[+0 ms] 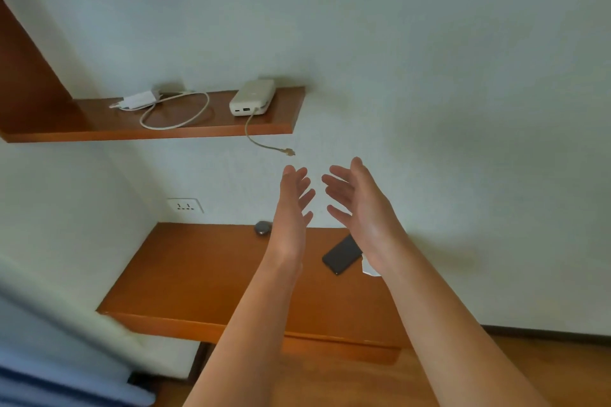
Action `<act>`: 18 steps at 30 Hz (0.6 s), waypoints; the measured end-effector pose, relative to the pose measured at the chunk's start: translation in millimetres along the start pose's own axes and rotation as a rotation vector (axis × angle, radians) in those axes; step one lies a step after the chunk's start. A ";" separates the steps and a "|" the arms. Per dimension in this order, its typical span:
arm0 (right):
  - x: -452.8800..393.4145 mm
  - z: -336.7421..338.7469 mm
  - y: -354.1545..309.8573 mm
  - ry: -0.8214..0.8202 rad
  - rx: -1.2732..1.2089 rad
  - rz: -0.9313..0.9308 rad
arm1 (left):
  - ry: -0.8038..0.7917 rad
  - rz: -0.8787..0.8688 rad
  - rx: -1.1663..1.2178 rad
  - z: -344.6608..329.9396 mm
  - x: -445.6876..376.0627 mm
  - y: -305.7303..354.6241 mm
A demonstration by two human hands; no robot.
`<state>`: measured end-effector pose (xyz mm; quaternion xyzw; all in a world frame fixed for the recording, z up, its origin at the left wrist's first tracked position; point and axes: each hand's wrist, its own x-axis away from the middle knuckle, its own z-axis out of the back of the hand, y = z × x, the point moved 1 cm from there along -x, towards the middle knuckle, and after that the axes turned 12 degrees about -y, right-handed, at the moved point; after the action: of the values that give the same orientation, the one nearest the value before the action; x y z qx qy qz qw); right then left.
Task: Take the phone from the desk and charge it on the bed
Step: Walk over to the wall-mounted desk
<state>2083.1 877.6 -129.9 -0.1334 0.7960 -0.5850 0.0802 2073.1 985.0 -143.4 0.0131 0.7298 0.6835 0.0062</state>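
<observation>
A black phone (pixel 341 255) lies flat on the brown wooden desk (pixel 198 277), near its right side, partly hidden by my right wrist. My left hand (pixel 292 205) and my right hand (pixel 360 208) are both raised above the desk, palms facing each other, fingers spread, holding nothing. On the wall shelf (pixel 185 129) above sit a white power bank (pixel 253 97) with a short cable (pixel 264 142) dangling off the edge, and a white charger plug (pixel 137 100) with a looped white cord (pixel 178 109). The bed's edge (pixel 66 357) shows at the lower left.
A wall socket (pixel 185 206) is set above the desk's back left. A small dark round object (pixel 263 227) rests at the desk's back edge. A white scrap (pixel 368 268) lies beside the phone. Wooden floor (pixel 529 370) lies to the right.
</observation>
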 end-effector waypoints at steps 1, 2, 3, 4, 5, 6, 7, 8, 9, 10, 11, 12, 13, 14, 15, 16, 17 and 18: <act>-3.3 2.5 2.5 0.009 -0.004 -0.007 | -0.003 0.012 -0.004 -0.9 -3.7 -4.4; -6.7 4.8 5.3 0.020 -0.005 -0.012 | -0.006 0.026 -0.004 -1.0 -7.6 -9.1; -10.1 6.9 8.7 0.031 -0.003 -0.017 | -0.011 0.041 -0.001 -0.5 -11.7 -13.9; -13.6 9.0 12.9 0.043 0.000 -0.022 | -0.017 0.055 0.005 0.5 -16.0 -18.9; -17.3 11.1 17.7 0.055 0.004 -0.028 | -0.024 0.067 0.011 2.0 -20.8 -24.3; -21.6 12.9 22.8 0.067 0.007 -0.036 | -0.028 0.075 0.014 3.8 -26.0 -29.9; -26.5 14.7 27.8 0.079 0.009 -0.046 | -0.032 0.083 0.017 5.8 -31.4 -35.4; -31.6 16.5 32.6 0.091 0.010 -0.056 | -0.036 0.090 0.026 7.8 -37.0 -40.8; -37.0 18.5 36.9 0.102 0.011 -0.068 | -0.043 0.097 0.040 9.5 -42.9 -45.9; -42.6 20.4 40.9 0.110 0.015 -0.079 | -0.055 0.103 0.055 11.2 -48.7 -51.0; -48.5 22.3 45.0 0.117 0.024 -0.093 | -0.070 0.111 0.067 12.6 -54.4 -56.4; -54.5 24.2 49.5 0.124 0.038 -0.112 | -0.087 0.125 0.074 14.0 -59.6 -62.2; -60.2 26.1 54.5 0.135 0.052 -0.134 | -0.107 0.145 0.077 15.1 -64.2 -68.6; -65.8 28.1 59.9 0.148 0.062 -0.157 | -0.126 0.168 0.078 16.2 -68.6 -75.8; -71.8 30.1 65.4 0.160 0.064 -0.180 | -0.140 0.196 0.079 17.7 -73.2 -83.6; -78.1 32.3 71.0 0.173 0.056 -0.203 | -0.149 0.229 0.081 19.4 -78.5 -91.1; -84.2 34.4 77.2 0.184 0.043 -0.223 | -0.155 0.265 0.084 21.9 -84.5 -98.5; -90.0 35.8 83.8 0.192 0.035 -0.238 | -0.162 0.295 0.085 24.7 -90.6 -105.7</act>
<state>2169.0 896.0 -223.1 -0.1689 0.7682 -0.6142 -0.0637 2163.2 1000.3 -251.2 0.1752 0.7452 0.6424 -0.0359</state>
